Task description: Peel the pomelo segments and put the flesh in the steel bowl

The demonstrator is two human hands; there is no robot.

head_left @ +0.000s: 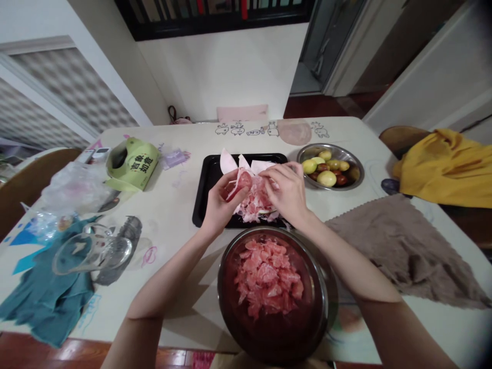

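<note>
On my feed, my left hand [222, 199] has thumb and fingers closed round a pink fruit piece [243, 180], held over the black tray [202, 192]. The piece sits at nine o'clock from my right hand [287, 190], its long axis seeming to run seven to one; the left is nearer. The right's fingers curl almost together, but I cannot tell whether they pinch anything. The metal bowl [282, 335] lies at five o'clock from the piece.

At left on the white table [172, 205] — a lime-green, black-lettered visor [132, 154], a clear glass pitcher [94, 251], a crumpled teal cloth [57, 302]; at right — a scallop-edged grey-brown cloth [400, 246].
</note>
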